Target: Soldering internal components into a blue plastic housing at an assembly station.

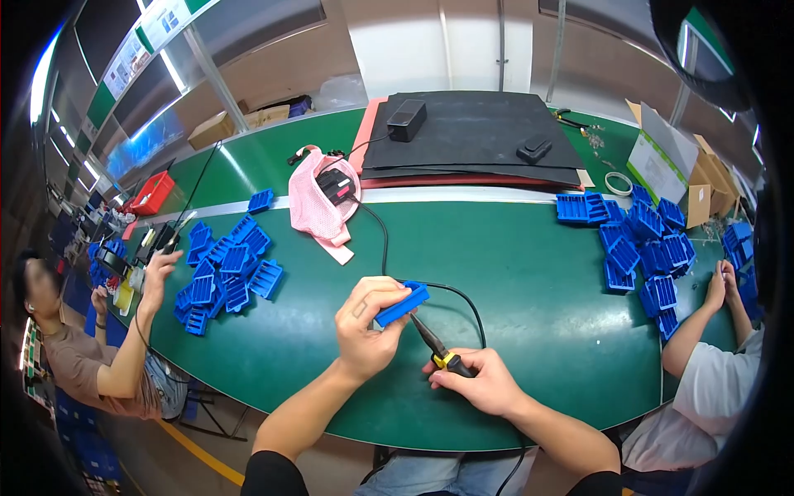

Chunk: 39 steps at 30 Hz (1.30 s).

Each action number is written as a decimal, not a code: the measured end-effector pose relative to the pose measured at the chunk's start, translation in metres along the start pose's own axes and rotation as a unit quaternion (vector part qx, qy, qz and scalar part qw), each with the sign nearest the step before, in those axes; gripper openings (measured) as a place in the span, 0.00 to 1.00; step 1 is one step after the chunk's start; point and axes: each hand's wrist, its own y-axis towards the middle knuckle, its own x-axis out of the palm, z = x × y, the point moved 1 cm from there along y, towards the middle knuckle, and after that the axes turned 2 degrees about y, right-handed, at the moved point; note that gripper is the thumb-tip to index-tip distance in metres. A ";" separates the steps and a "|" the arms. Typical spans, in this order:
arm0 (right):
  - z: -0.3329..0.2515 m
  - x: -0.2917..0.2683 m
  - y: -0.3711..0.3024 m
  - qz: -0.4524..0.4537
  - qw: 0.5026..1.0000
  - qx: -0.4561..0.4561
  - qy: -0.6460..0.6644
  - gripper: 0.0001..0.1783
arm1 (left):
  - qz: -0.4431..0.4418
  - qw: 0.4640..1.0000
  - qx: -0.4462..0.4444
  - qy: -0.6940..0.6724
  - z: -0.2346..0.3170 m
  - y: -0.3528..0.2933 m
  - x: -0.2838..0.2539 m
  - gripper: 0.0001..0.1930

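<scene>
While the left grip (364,339) is pinching a blue part (403,305) above the surface (538,289), the right grip (484,380) is holding a hand tool (428,337) by its black-and-yellow handle. The tool's tapered tip is pointing up and left at the near edge of the blue part; whether it is touching cannot be told. The left grip is leaving the part's right end uncovered, presumably so that the tool is gaining access without meeting the fingers.

Behind the blue part, a black cable (474,308) is curving round to its right, apparently with slack for hand movement. Farther behind and left of the part, a pink cloth (313,211) is lying around a dark device (335,186). Well to the left of the part, a first blue pile (236,260) is resting; well to its right, a second blue pile (657,258) is sitting, probably so that the middle is serving as working space.

For movement, the surface is offering its widest open room right of the blue part, as far as the second pile. Behind the part, the cable is restricting travel. In front of it, the surface's near edge is passing beneath the forearms.
</scene>
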 end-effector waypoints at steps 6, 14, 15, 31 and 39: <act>0.002 0.000 -0.001 0.004 1.000 -0.015 -0.007 0.08 | 0.026 0.999 0.014 0.022 0.001 0.002 -0.001 0.16; -0.003 0.001 -0.001 -0.002 0.999 -0.027 -0.039 0.08 | 0.019 0.999 0.036 0.031 0.000 0.000 0.000 0.16; -0.003 0.001 -0.001 -0.002 0.999 -0.027 -0.039 0.08 | 0.020 0.998 0.041 0.036 -0.002 0.000 0.000 0.16; -0.005 -0.001 -0.003 0.028 0.997 -0.020 -0.063 0.13 | 0.014 0.996 0.059 0.059 0.000 0.002 0.002 0.16; -0.009 0.006 -0.005 0.041 0.995 0.005 -0.087 0.17 | -0.055 0.997 -0.019 0.047 -0.004 0.002 0.000 0.23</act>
